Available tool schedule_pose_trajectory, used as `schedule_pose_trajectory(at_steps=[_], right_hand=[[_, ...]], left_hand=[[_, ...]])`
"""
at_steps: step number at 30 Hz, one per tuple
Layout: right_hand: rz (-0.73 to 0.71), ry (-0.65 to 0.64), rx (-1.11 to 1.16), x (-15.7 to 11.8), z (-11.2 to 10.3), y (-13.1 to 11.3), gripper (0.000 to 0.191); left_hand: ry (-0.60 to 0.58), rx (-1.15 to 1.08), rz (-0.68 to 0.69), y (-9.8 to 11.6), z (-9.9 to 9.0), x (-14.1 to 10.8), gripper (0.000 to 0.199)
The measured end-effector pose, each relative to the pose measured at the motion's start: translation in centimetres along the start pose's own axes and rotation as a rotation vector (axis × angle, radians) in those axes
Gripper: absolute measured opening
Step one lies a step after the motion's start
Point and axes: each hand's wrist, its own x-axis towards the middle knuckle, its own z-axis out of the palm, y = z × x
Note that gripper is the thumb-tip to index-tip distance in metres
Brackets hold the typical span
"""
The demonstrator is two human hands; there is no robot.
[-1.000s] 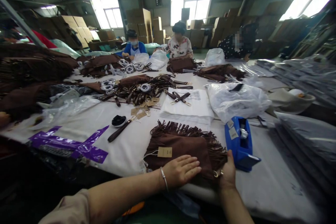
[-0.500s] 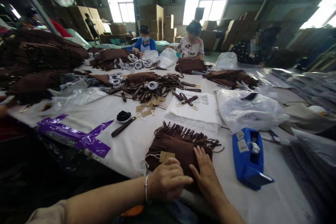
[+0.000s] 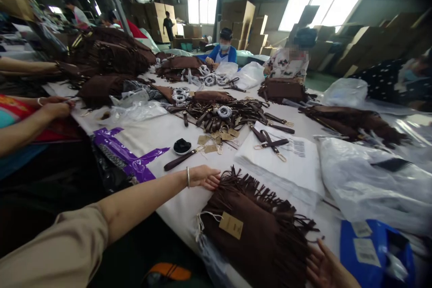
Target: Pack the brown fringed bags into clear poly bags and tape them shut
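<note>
A brown fringed bag (image 3: 256, 229) lies flat on the table in front of me, its fringe pointing away from me. A tan paper tag (image 3: 231, 225) on a white string rests on its near left part. At the bag's far left corner, my left hand (image 3: 206, 177) has its fingers stretched out against the ends of the fringe. My right hand (image 3: 326, 263) is at the bag's right edge, thumb apart and fingers slightly bent beside the fringe strands. Part of that hand is cut off by the frame's bottom edge.
A blue tape dispenser (image 3: 374, 252) stands right of my right hand. Beyond the bag are white plastic sheets (image 3: 280, 166) with wrist straps on top, a heap of brown straps (image 3: 219, 114) and a black roll (image 3: 182, 146). A co-worker's hands (image 3: 56, 108) are at the left.
My left hand has gone forward and left to the fringe; my right hand has moved off the bag's middle to its right edge. The view has turned left.
</note>
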Motion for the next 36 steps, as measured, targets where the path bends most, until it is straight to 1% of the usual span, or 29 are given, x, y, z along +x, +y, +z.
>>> schedule_pose_trajectory(at_steps=[2,4,6,8,10,12,14,16,18,20,21,23,24,26,28,29,31,33,35,36], right_hand=[[0.055,-0.081,-0.062,0.5,2.8,-1.5,0.032],[0.105,-0.195,-0.086,1.1,4.9,-2.8,0.036],[0.179,-0.265,-0.069,2.1,6.1,-3.9,0.039],[0.252,-0.295,-0.045,3.0,6.6,-4.7,0.039],[0.313,-0.339,-0.04,3.9,7.1,-5.2,0.041],[0.334,-0.4,-0.059,4.5,7.6,-5.4,0.044],[0.328,-0.439,-0.125,4.8,8.3,-5.6,0.047],[0.266,-0.439,-0.239,4.7,9.0,-5.9,0.049],[0.124,-0.394,-0.409,4.1,9.7,-6.4,0.051],[-0.037,-0.359,-0.616,3.0,10.2,-6.6,0.053],[-0.118,-0.366,-0.72,2.4,10.3,-6.5,0.053],[-0.291,-0.413,-0.925,1.2,10.1,-5.5,0.05],[-0.4,-0.437,-1.029,0.7,9.7,-4.7,0.049],[-0.677,-0.45,-1.265,0.2,8.9,-2.5,0.046],[-1.003,-0.416,-1.487,0.0,8.1,0.0,0.047],[-1.163,-0.386,-1.564,-0.1,7.7,1.1,0.051],[-1.417,-0.322,-1.642,-0.1,7.1,2.9,0.058],[-1.577,-0.314,-1.638,-0.4,6.6,4.0,0.059],[-1.645,-0.393,-1.57,-0.9,6.1,4.3,0.049],[-1.643,-0.427,-1.505,-1.3,5.9,4.3,0.041]], left_hand=[[-0.128,-0.023,-0.094,0.7,0.0,2.0,0.04],[-0.317,-0.053,-0.185,1.2,0.2,4.2,0.037],[-0.507,-0.07,-0.229,1.4,0.7,6.7,0.036],[-0.628,-0.054,-0.242,1.4,1.7,9.1,0.037],[-0.706,-0.011,-0.248,1.3,2.9,11.1,0.039],[-0.759,0.041,-0.247,1.3,4.0,12.6,0.041],[-0.79,0.1,-0.219,1.4,5.1,13.4,0.044],[-0.806,0.17,-0.181,1.8,5.9,13.5,0.048],[-0.815,0.227,-0.123,2.5,6.7,12.7,0.053],[-0.78,0.304,-0.046,3.5,7.5,10.9,0.057],[-0.743,0.377,0.015,3.9,7.8,9.8,0.057],[-0.681,0.591,0.194,4.3,8.3,7.1,0.054],[-0.669,0.702,0.307,4.1,8.5,5.7,0.051],[-0.684,0.859,0.561,3.1,8.9,3.1,0.047],[-0.699,0.941,0.789,1.2,9.1,1.2,0.046],[-0.685,0.971,0.878,0.1,9.1,0.4,0.046],[-0.628,1.016,0.993,-1.8,9.1,-0.7,0.044],[-0.577,1.036,1.041,-3.1,9.0,-1.5,0.038],[-0.571,1.056,1.077,-3.9,9.0,-2.2,0.03],[-0.579,1.069,1.098,-4.0,9.0,-2.4,0.026]])
